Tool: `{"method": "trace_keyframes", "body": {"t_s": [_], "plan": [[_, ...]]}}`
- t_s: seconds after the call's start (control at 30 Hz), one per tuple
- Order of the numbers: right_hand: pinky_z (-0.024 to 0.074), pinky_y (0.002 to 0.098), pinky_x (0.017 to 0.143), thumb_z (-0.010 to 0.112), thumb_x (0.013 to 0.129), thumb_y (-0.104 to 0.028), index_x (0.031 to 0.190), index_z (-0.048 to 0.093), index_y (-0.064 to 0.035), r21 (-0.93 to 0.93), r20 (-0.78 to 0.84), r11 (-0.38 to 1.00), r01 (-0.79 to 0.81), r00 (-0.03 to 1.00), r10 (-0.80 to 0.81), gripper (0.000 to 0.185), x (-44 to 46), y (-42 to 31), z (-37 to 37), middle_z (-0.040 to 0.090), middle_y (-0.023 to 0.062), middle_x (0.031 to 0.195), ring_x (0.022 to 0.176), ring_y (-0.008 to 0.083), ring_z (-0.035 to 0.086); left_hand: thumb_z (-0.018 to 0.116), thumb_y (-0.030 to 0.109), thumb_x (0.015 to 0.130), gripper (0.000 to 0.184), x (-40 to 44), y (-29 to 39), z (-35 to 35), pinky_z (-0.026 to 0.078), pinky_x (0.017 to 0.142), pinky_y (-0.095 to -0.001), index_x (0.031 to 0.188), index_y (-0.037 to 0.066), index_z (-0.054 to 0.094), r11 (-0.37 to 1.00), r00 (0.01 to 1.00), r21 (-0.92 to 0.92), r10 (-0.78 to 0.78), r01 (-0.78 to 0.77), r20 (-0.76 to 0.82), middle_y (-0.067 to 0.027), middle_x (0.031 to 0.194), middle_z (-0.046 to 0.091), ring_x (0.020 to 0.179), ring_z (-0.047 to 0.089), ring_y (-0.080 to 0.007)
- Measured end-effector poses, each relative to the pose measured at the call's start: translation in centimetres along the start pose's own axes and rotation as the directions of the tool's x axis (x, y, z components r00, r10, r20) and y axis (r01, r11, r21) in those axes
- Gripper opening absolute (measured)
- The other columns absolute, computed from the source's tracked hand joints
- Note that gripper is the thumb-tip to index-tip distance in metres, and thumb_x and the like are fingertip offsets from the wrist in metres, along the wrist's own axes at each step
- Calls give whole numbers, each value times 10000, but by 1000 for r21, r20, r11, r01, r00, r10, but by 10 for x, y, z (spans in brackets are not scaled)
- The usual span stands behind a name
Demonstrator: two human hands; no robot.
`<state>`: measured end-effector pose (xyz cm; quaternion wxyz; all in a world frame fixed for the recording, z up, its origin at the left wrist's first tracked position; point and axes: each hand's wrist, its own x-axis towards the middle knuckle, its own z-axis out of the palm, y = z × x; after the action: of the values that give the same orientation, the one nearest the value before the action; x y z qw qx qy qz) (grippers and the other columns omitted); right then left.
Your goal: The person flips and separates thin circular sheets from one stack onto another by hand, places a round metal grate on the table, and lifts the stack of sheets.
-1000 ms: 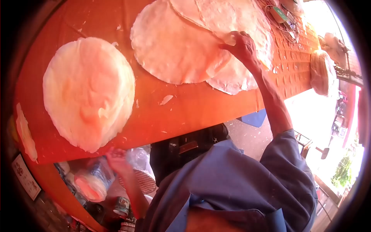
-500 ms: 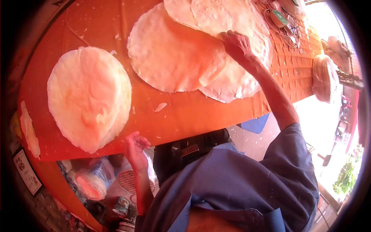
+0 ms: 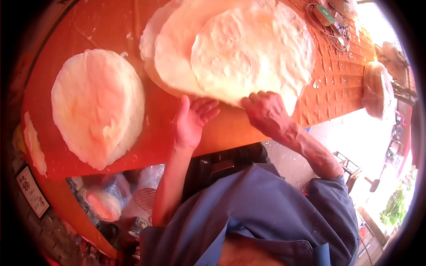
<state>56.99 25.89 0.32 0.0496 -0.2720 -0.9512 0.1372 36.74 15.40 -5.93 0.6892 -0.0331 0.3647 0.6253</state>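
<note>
Large, thin round flatbreads lie overlapping on the orange-covered table. My right hand is closed on the near edge of the top flatbread, which has a bumpy surface. My left hand is palm up with its fingers apart, just below the near edge of the flatbreads; whether the fingertips touch it I cannot tell. To the left, a separate stack of flatbreads rests on the table, with a folded flap on its top sheet.
Small scraps are scattered on the orange table cover. A flatbread strip lies at the left edge. Cables and a green box sit at the far right, near a wrapped stack. Plastic bags are under the table.
My right hand has drawn the top flatbread's edge toward me, so it now covers much of the ones beneath. My left hand has risen and moved right to the flatbreads' near edge.
</note>
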Motion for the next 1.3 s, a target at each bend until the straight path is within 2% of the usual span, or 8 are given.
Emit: {"method": "trace_keyframes", "body": {"t_s": [0.2, 0.4, 0.7, 0.83, 0.9, 0.97, 1.07, 1.3], "plan": [[489, 423, 670, 804, 708, -356, 996, 656, -34, 384, -69, 914, -133, 983, 172, 457, -24, 6, 1, 598, 140, 812, 785, 341, 592, 517, 244, 972, 456, 14, -10, 19, 499, 934, -422, 1368, 43, 415, 995, 995, 21, 95, -94, -22, -102, 1316, 536, 1124, 575, -265], [498, 411, 716, 807, 702, -223, 1032, 636, -23, 494, -186, 863, -111, 956, 229, 422, -26, 0, -10, 620, 166, 895, 856, 354, 607, 529, 120, 944, 497, 7, -7, 36, 450, 1012, -476, 1409, 34, 377, 999, 991, 16, 45, -47, 129, -102, 1363, 503, 1227, 512, -273], [519, 332, 663, 777, 729, -30, 847, 685, -15, 562, -72, 803, -200, 955, 289, 151, -35, 8, 4, 667, 131, 822, 765, 246, 664, 664, 14, 852, 459, 9, -22, 45, 533, 856, -350, 1270, 95, 492, 990, 993, 113, 97, -89, -64, -48, 1171, 580, 1043, 591, -196], [510, 331, 552, 710, 789, -19, 818, 650, -25, 633, -293, 718, -290, 769, 569, 67, -33, 7, -11, 666, 146, 766, 675, 240, 664, 674, 42, 866, 447, 8, -27, 33, 528, 815, -345, 1269, 126, 502, 985, 998, 169, 41, -32, -51, -18, 1174, 575, 1050, 579, -179], [532, 340, 581, 694, 811, -25, 872, 623, -26, 431, -451, 782, -451, 643, 619, 93, -29, 11, -31, 668, 148, 765, 719, 246, 683, 700, 46, 842, 417, 9, -27, 33, 522, 734, -301, 1219, 112, 532, 995, 993, 97, 14, -2, -118, -15, 1114, 594, 972, 599, -152], [541, 360, 626, 687, 817, -70, 971, 593, -31, 334, -471, 889, -313, 762, 445, 184, -25, 9, -26, 671, 147, 834, 737, 299, 674, 695, 58, 849, 395, 10, -30, 26, 520, 713, -301, 1207, 118, 541, 996, 992, 90, -6, 17, -125, -8, 1084, 604, 963, 602, -145], [522, 388, 587, 633, 834, -121, 890, 637, -76, 187, -179, 952, -241, 945, 274, 73, -32, 14, 14, 660, 117, 791, 670, 322, 639, 686, 77, 861, 357, 14, -36, 19, 515, 709, -300, 1189, 124, 553, 990, 987, 137, -12, 34, -158, -3, 1047, 618, 939, 607, -141], [522, 277, 588, 669, 896, -191, 1015, 725, -126, -102, -611, 765, -636, 647, 457, 147, -13, 47, -130, 720, 32, 830, 653, 143, 674, 503, 281, 982, 423, 10, -24, 9, 465, 971, -413, 1365, 110, 443, 998, 998, 12, 61, -61, 23, -76, 1330, 538, 1187, 543, -243]]}}
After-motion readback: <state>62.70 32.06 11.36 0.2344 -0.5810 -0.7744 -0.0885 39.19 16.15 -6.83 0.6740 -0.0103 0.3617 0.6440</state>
